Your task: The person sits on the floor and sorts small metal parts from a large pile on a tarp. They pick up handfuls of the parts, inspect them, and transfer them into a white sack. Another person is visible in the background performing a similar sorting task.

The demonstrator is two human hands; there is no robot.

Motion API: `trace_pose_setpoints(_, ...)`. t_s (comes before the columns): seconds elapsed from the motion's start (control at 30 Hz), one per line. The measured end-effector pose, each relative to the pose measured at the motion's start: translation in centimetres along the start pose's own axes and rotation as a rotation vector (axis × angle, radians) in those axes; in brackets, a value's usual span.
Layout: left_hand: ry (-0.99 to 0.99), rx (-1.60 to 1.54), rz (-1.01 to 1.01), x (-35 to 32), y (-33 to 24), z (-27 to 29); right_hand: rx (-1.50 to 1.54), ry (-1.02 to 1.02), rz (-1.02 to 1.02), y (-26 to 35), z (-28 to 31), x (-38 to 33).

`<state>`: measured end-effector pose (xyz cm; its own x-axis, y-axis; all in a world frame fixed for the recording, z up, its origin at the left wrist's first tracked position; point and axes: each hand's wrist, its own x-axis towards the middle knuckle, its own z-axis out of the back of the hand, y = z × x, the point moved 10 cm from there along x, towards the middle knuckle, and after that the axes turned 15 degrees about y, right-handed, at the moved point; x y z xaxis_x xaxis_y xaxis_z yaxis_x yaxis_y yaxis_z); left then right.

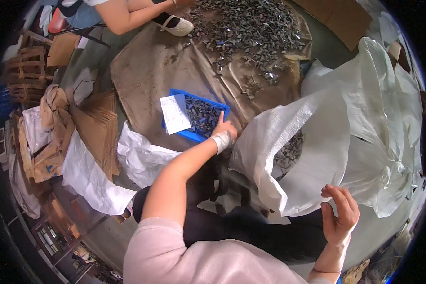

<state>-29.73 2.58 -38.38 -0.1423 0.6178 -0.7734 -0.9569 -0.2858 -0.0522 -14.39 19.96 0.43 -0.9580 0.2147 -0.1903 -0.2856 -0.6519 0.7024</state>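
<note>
A blue plastic bin (188, 136) rests on the brown ground sheet, filled with small dark metal pieces (204, 116). A white printed paper sheet (175, 114) lies across its left side. My left hand (225, 129), with a pale wrap round the wrist, is at the bin's right rim; the index finger points forward along it and the other fingers curl at the edge. My right hand (341, 214) is raised, empty, fingers apart, close to the mouth of a large white woven sack (312, 137). More dark pieces (289, 154) show inside that sack.
A large heap of the same pieces (255, 28) spreads over the brown sheet (146, 71) ahead. Another person's arm (132, 16) and shoe (177, 27) are at the far left. Flattened cardboard (97, 128) and white bags (144, 151) lie left; more sacking (383, 142) stands right.
</note>
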Motion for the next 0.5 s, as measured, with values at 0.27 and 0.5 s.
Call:
trace_pose_setpoints(0.27, -0.594, -0.605, 0.397, -3.2, 23.0, 8.0, 0.005, -0.07, -0.069, -0.5, 0.7, 0.6)
trace_pose_setpoints(0.5, -0.039, -0.463, 0.607, 2.1, 30.2, 1.0, -0.019, -0.082, -0.166, -3.2, 0.7, 1.6)
